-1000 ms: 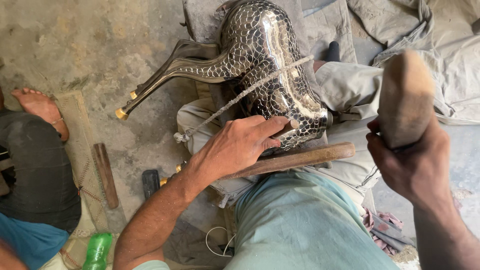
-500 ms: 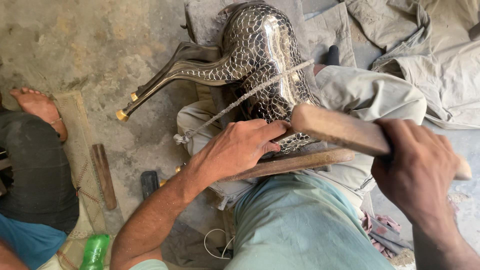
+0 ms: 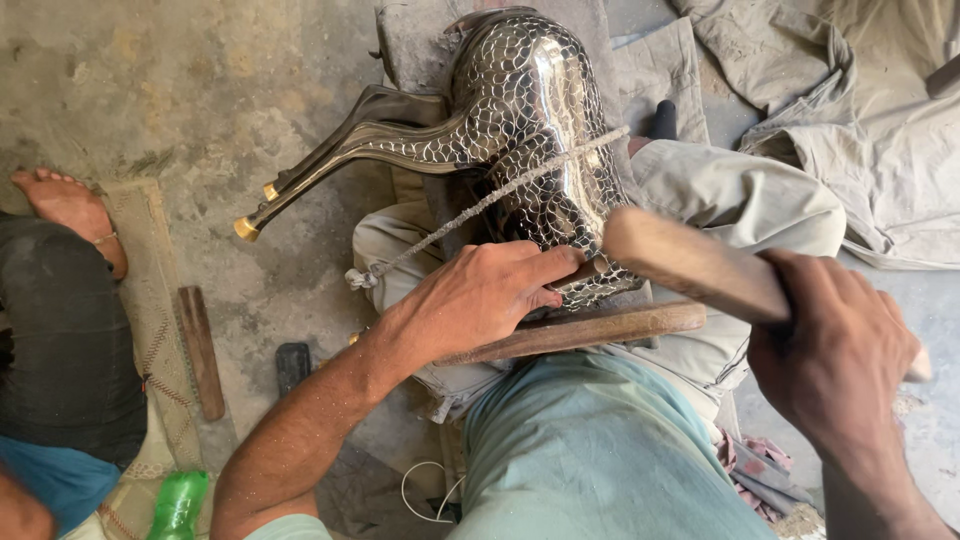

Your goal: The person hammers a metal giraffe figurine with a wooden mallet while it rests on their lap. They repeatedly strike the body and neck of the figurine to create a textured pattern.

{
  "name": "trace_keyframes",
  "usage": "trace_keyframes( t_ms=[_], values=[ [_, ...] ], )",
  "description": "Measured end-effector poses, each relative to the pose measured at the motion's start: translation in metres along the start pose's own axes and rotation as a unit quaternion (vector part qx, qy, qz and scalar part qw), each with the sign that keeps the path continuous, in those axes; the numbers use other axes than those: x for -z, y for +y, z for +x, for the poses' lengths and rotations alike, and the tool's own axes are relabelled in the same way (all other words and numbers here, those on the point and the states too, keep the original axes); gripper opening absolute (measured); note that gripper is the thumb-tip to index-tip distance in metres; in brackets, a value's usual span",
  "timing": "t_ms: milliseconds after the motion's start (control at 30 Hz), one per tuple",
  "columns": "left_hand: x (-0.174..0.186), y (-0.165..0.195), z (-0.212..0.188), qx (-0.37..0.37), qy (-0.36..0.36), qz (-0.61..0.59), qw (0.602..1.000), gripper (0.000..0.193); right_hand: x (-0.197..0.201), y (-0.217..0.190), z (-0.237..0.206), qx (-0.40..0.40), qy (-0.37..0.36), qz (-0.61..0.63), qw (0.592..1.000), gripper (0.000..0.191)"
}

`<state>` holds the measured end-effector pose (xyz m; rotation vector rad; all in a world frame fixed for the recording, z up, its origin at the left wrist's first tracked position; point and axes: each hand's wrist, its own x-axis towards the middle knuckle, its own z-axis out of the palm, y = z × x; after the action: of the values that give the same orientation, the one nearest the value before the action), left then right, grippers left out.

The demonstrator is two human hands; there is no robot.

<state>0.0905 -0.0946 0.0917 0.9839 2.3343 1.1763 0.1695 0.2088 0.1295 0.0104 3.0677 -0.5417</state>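
A shiny metal animal figure (image 3: 530,110) with an engraved scale pattern lies across my lap, its long thin legs (image 3: 340,165) pointing left. A cord (image 3: 470,210) runs tight across its body. My left hand (image 3: 480,300) rests on a wooden bar (image 3: 610,328) and pinches a small dark metal tool against the figure's lower side; the tool is mostly hidden by my fingers. My right hand (image 3: 835,350) grips a wooden mallet (image 3: 680,260), whose head sits just right of my left fingertips.
Another person's bare foot (image 3: 65,205) and dark trouser leg are at the left edge. A wooden stick (image 3: 200,350), a small dark block (image 3: 292,365) and a green bottle (image 3: 180,500) lie on the concrete floor. Crumpled grey cloth (image 3: 880,120) fills the upper right.
The mallet was raised upright at the right a second ago. It has swung down and left to my left fingertips. My left hand and the figure have stayed put.
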Motion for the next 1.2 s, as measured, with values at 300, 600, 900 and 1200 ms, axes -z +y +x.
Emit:
trace_keyframes(
  t_ms=[300, 600, 900, 1200],
  values=[
    [0.001, -0.004, 0.003, -0.014, 0.005, -0.009, 1.000, 0.042, -0.004, -0.007, -0.005, 0.001, 0.050, 0.102, 0.994, 0.042],
    [-0.001, -0.012, 0.005, -0.032, -0.003, -0.010, 0.999, 0.044, -0.009, 0.005, -0.013, -0.103, -0.010, 0.242, 0.965, 0.038],
    [0.000, -0.015, 0.007, -0.020, -0.027, -0.033, 0.999, 0.042, -0.017, 0.005, -0.018, -0.115, 0.008, 0.186, 0.976, 0.044],
    [0.014, -0.007, 0.006, -0.032, 0.060, -0.008, 0.998, 0.034, -0.010, 0.002, -0.013, -0.116, -0.029, 0.011, 0.993, 0.042]
  ],
)
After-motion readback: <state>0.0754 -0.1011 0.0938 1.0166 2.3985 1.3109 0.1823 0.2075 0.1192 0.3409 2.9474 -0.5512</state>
